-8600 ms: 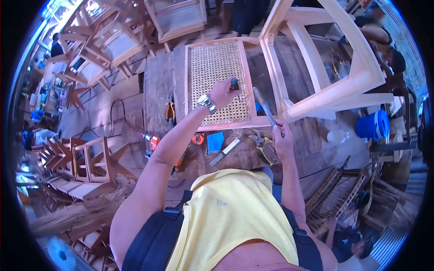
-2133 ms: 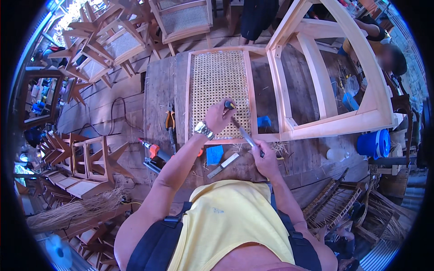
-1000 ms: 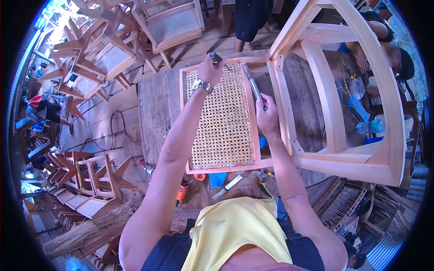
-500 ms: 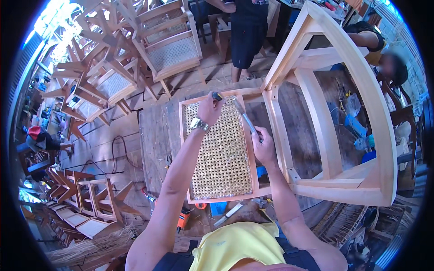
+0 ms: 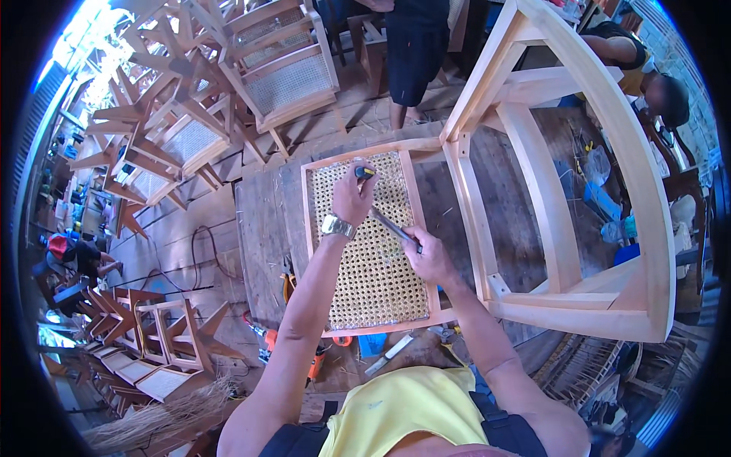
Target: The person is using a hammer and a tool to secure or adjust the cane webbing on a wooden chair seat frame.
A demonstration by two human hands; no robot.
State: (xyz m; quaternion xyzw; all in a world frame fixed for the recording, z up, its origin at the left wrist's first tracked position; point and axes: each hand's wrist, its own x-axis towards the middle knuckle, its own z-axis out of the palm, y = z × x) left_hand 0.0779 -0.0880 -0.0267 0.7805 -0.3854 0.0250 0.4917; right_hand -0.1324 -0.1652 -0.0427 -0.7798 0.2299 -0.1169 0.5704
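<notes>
A wooden chair frame (image 5: 531,206) lies on its side, its seat frame (image 5: 416,221) filled with a woven cane panel (image 5: 381,282). Over the panel's upper part, my left hand (image 5: 352,199) is closed round a tool with a yellow-and-black handle (image 5: 365,173); its working end is hidden under the hand. My right hand (image 5: 432,260) grips a hammer (image 5: 394,228) by its dark grip. The metal shaft slants up and left over the cane toward my left hand. I cannot make out the hammer's head.
Pliers (image 5: 288,280) lie left of the seat frame. An orange power tool (image 5: 315,364) and a white-handled tool (image 5: 390,354) lie along the near edge. Stacked chairs (image 5: 179,114) stand far left. A person (image 5: 416,57) stands beyond the table; another person (image 5: 666,99) is at right.
My right hand and the hammer have swung down and left, from beside the panel's upper right edge to over the cane. My left hand has shifted slightly down, still holding its tool.
</notes>
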